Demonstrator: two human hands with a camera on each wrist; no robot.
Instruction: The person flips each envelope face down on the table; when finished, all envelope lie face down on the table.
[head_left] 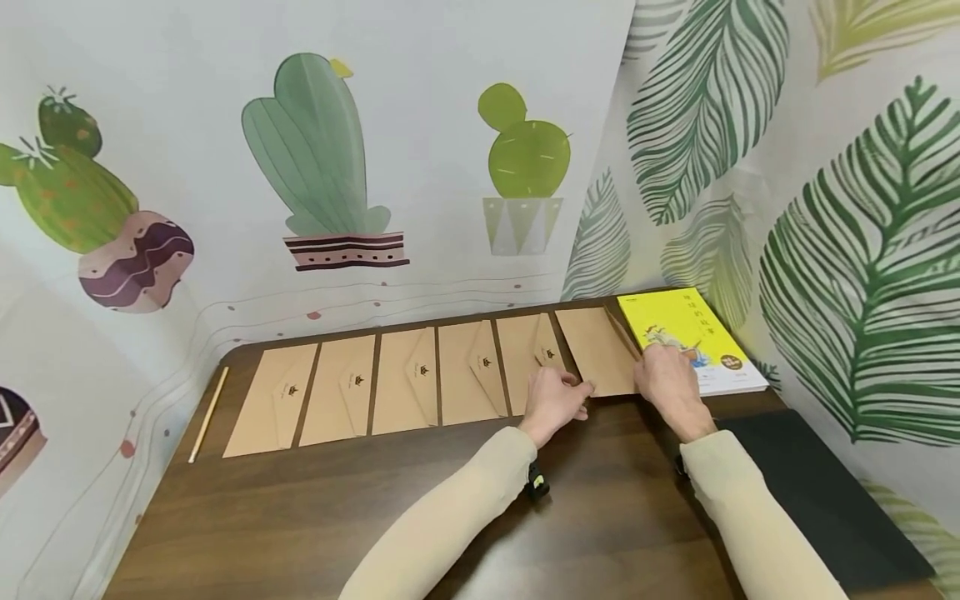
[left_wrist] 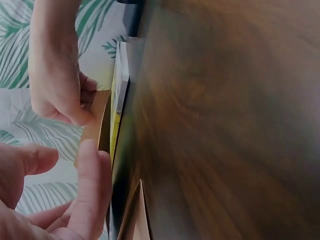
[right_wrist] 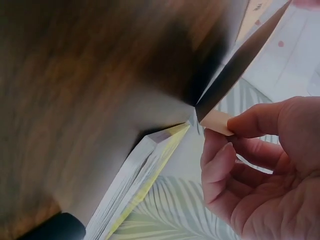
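Over the dark desk (head_left: 300, 517), one envelope (head_left: 600, 354) is between the left hand (head_left: 552, 402), which touches its near corner, thumb apart, and the right hand (head_left: 670, 385), pinching its flap (right_wrist: 216, 122); leftward lie other envelopes (head_left: 405, 379).

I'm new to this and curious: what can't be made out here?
Head view: lower right corner of the held envelope, behind the right hand.
Head view: part of the yellow book, behind the same hand.
Head view: lettering on the leftmost envelope, too small.
Left wrist view: left hand, cut off by the edges.
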